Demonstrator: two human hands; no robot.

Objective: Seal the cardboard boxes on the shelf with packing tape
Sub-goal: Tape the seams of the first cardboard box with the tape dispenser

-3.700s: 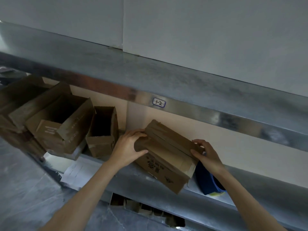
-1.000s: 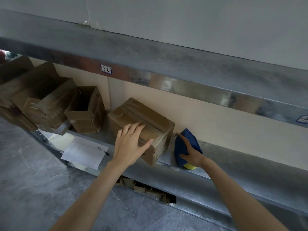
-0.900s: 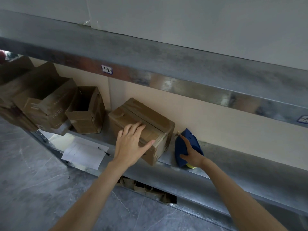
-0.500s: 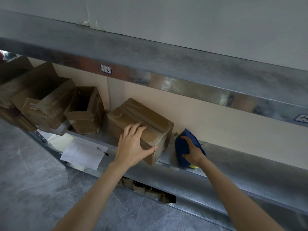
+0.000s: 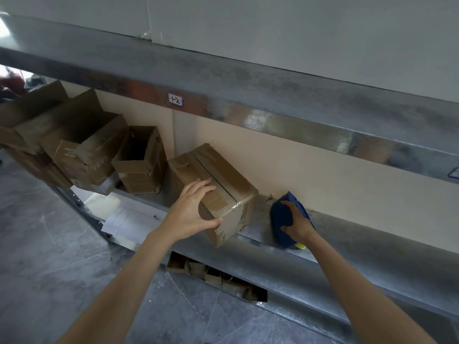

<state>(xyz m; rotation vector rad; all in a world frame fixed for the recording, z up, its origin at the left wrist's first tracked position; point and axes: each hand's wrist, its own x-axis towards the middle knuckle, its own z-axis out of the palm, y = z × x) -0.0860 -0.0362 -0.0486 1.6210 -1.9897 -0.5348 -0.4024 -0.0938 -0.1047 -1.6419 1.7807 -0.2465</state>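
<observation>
A closed cardboard box (image 5: 223,177) with old tape along its top seam sits on the metal shelf (image 5: 372,247). My left hand (image 5: 191,212) grips its near corner, fingers on top and thumb on the front face. To the right, a blue tape dispenser (image 5: 280,217) with a bit of yellow at its base stands on the shelf. My right hand (image 5: 298,222) is wrapped around the dispenser. Further left stands an open small box (image 5: 141,162) and several open larger boxes (image 5: 82,145).
An upper metal shelf (image 5: 223,78) with a label tag (image 5: 175,99) overhangs the work area. A sheet of paper (image 5: 129,219) lies at the shelf's left front. Flattened cardboard (image 5: 216,276) lies below. The floor is grey marble.
The box went from tilted in both hands to resting on the shelf. My right hand left the box, reached the blue dispenser and closed around it. My left thumb moved onto the box front.
</observation>
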